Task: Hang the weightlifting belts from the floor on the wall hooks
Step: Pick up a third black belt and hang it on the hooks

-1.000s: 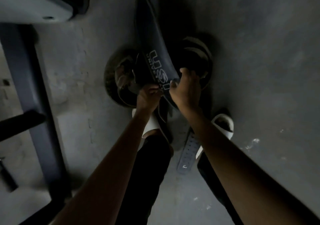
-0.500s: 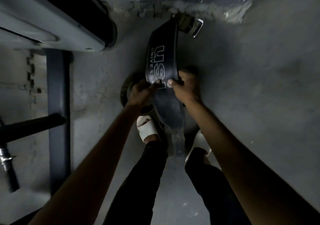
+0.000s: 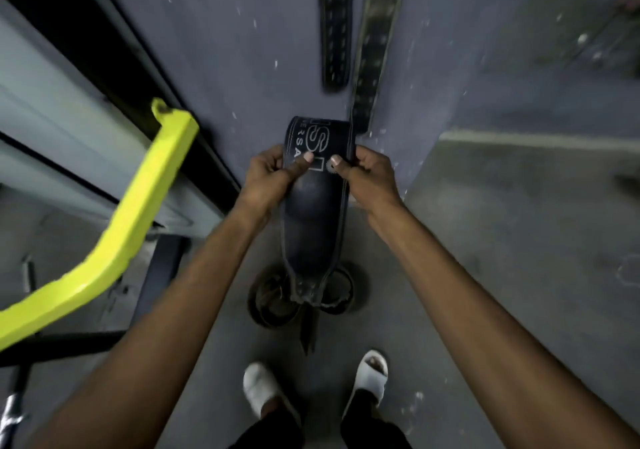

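Both hands clamp a black weightlifting belt (image 3: 313,213) at its wide middle, left hand (image 3: 268,178) and right hand (image 3: 367,178) level on opposite edges. Its long axis runs vertically, tail dangling floorward; two hung belts (image 3: 353,33) lie directly above on the wall.

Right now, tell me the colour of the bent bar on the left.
Bright yellow-green bar, clearest in the head view, the only one.
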The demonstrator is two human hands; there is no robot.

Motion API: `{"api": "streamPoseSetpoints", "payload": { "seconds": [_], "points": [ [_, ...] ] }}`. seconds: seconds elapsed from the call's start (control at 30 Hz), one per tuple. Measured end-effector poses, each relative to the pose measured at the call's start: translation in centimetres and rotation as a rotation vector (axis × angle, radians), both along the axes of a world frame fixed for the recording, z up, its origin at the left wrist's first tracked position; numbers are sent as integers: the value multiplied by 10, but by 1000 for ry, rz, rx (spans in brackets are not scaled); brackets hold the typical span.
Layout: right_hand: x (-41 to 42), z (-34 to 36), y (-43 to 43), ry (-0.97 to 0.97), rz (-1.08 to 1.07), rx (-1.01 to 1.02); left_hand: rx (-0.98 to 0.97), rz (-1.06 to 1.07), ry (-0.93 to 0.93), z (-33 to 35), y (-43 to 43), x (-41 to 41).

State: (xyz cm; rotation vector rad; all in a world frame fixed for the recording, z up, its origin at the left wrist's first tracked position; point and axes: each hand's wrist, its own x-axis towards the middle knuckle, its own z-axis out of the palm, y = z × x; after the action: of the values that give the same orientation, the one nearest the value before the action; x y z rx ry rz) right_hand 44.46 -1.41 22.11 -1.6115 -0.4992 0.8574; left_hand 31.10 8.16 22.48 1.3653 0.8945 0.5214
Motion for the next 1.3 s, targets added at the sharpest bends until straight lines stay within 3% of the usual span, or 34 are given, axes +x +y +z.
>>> {"api": "streamPoseSetpoints", "payload": {
  "seconds": [0.2,0.37,0.63,0.73,0.93,1.1,1.17,1.3],
  "points": [
    [-22,201,-23,-65,74,201,165,-33,-114,195,-5,-16],
    [-76,340,-71,-180,-9,351,352,-116,-252,335,-50,-61],
    [-161,533,-143,-357,-106,530,570,-217,-406,512,-124,-148],
    [-176,591,-164,-413,-116,587,617,-244,-419,546,-153,-170],
    [-192,663,-194,-454,-107,655,663,-289,-374,550,-183,-192],
    [-192,695,-212,-501,-58,694,819,-575,-71,542,-192,-211],
    [-190,705,-218,-544,-33,707,748,-534,-185,564,-188,-214],
    [-192,717,-223,-667,39,729,373,-435,-687,646,-184,-206]
  ]
}}
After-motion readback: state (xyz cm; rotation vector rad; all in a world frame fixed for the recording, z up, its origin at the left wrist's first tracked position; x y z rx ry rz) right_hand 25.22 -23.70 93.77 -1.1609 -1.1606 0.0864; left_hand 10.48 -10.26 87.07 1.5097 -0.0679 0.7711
